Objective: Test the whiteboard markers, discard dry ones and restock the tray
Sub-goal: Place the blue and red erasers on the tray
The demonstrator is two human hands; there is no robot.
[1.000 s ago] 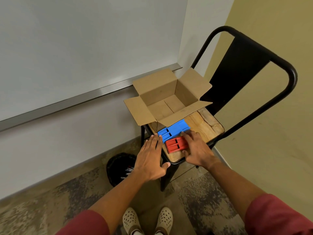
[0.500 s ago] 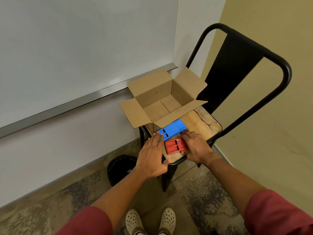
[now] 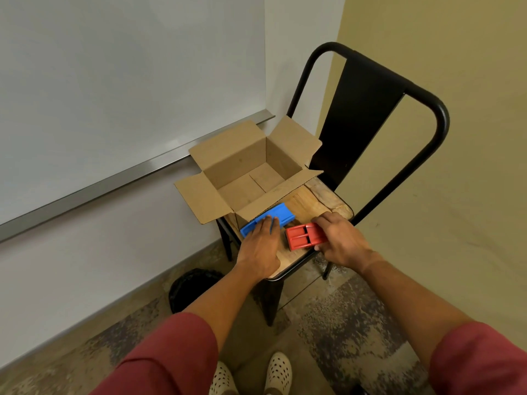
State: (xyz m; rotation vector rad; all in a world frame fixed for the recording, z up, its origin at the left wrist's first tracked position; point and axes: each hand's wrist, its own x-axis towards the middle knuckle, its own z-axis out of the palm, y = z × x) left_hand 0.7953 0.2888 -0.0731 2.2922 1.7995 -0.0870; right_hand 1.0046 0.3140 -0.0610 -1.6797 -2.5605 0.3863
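Note:
A blue plastic marker holder (image 3: 281, 215) lies on the wooden chair seat (image 3: 322, 195) in front of an open cardboard box (image 3: 236, 163). My left hand (image 3: 258, 249) rests on its near end with the fingers laid flat. Beside it, a red plastic marker holder (image 3: 302, 237) is gripped by my right hand (image 3: 342, 240), fingers over the far edge and thumb at the near edge. The red holder sits at a slight tilt. No markers show in either holder or in the box, whose floor is bare.
The whiteboard (image 3: 114, 81) with its metal ledge (image 3: 114, 181) runs along the left wall. A black bin (image 3: 188, 286) stands on the floor left of the chair, partly hidden by my left arm. The black chair back (image 3: 368, 109) rises behind the box.
My left hand slid forward onto the blue holder. My right hand closed round the red holder and shifted it right, away from the blue one.

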